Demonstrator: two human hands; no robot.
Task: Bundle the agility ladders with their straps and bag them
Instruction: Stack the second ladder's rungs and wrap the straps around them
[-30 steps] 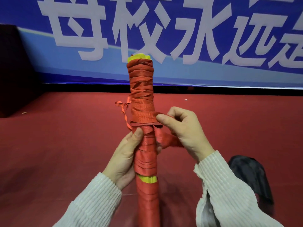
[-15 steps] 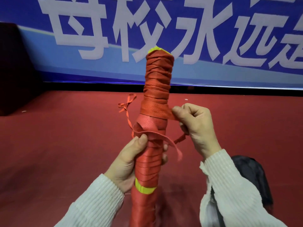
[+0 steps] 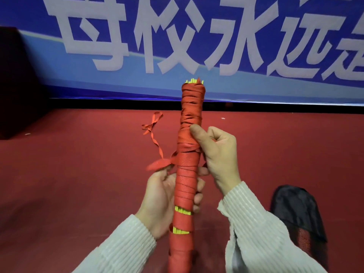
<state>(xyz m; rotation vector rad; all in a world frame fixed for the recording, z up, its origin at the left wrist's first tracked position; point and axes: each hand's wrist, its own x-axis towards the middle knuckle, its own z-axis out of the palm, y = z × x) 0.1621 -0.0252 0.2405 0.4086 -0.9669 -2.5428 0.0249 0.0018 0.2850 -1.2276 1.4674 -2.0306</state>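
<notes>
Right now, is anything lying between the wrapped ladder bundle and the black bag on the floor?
Nothing visible does. The ladder bundle is held upright by the left hand and right hand; only bare red floor separates it from the black bag to its right.

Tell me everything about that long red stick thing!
It is a ladder bundle: yellow rungs stacked together, wound round and round with flat red woven strap. Yellow shows at the top end and through two gaps low down. It stands nearly upright. The left hand grips its middle, the right hand holds it higher with the thumb pressed on the wraps. A loose strap tail trails off its left side.
</notes>
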